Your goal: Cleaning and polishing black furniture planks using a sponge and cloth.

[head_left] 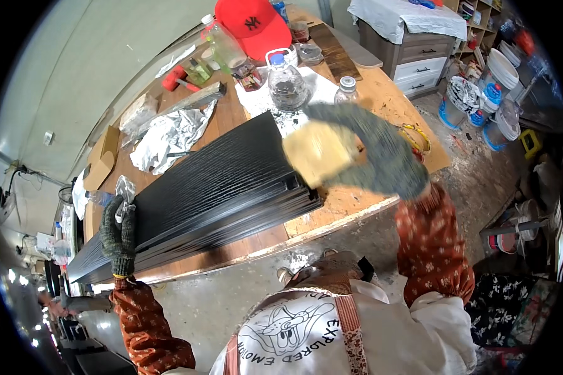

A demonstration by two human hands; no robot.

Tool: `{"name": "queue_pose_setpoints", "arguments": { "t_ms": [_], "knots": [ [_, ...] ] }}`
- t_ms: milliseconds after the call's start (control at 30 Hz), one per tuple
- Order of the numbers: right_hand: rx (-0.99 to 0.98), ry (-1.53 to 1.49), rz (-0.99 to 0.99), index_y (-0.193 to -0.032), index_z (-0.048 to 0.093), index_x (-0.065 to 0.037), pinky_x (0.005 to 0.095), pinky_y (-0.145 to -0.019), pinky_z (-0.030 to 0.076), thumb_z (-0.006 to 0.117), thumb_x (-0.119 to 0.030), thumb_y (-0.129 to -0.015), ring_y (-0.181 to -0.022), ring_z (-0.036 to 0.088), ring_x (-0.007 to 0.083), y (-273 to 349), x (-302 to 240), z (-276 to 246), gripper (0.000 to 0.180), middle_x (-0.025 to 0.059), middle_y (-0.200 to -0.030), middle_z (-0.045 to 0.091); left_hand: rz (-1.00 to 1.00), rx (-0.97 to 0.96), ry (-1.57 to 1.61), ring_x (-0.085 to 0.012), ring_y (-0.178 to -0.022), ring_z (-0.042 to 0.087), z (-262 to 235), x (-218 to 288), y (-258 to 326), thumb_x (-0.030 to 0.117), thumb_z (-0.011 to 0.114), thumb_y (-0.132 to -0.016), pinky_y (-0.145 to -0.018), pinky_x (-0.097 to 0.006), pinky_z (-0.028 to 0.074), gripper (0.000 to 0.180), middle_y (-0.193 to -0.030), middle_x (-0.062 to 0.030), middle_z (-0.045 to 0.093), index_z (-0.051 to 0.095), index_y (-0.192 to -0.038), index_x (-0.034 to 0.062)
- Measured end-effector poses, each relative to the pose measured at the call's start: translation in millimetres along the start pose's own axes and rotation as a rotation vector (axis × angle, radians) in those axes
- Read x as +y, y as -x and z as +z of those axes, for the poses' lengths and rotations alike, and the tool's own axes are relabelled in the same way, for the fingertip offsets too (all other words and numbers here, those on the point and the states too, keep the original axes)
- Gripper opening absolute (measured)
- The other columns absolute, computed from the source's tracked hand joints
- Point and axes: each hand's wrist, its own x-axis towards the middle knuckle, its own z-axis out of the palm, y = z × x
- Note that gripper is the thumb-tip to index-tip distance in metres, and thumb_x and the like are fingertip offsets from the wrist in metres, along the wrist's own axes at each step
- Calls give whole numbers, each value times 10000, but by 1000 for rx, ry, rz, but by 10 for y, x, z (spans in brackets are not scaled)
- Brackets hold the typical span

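Head view: holds a tan block (319,152), squarish and blurred, in the gloved right hand (391,153), with fingers curled round its edges, at the right end of the black boards (231,162). Stacked aslant on the wooden table (350,206); finely ridged across the top, glossy along the layered near edges. Rests the gloved left hand (120,234) on their left part, with fingers close together beside crumpled clear plastic (126,189); cannot tell whether gripping anything.
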Motion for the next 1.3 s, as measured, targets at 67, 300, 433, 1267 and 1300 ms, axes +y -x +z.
{"name": "queue_pose_setpoints", "arguments": {
  "t_ms": [67,300,433,1267,1300],
  "knots": [
    [-133,207,-65,-1285,517,-51,399,-917,491,800,-297,-716,-1085,587,270,169,-357,-132,682,129,-1221,581,6,-1,23,-229,-1101,566,8,-52,-2,125,623,-907,-968,-356,421,318,-1190,-124,602,568,-1208,37],
    [32,161,57,-1267,548,-67,410,-1038,386,775,-234,-706,-1182,513,285,341,-468,11,628,113,-1288,557,-69,-13,86,-203,-1090,563,31,32,-23,143,622,-916,-951,-329,428,327,-1182,-116,607,564,-1221,38],
    [1,416,-77,-1267,551,-83,430,-1030,387,768,-203,-685,-1168,512,311,368,-333,76,632,113,-1262,566,0,-4,-13,-198,-1088,561,8,-1,0,139,616,-922,-949,-329,430,327,-1177,-110,608,560,-1227,35],
    [-217,766,-286,-1130,640,-124,465,-908,477,723,-13,-654,-1062,571,335,-185,-812,-234,496,117,-1135,573,-84,307,-421,-366,-1038,581,-166,-197,221,314,629,-884,-922,-435,427,356,-1118,-171,628,614,-1152,80],
    [-258,794,-253,-1123,646,-126,471,-927,474,720,-7,-656,-1085,565,346,-230,-860,-236,488,126,-1152,573,-89,342,-468,-379,-1021,585,-232,-231,301,315,632,-880,-911,-438,436,363,-1100,-186,631,615,-1146,68]
  ]
}}
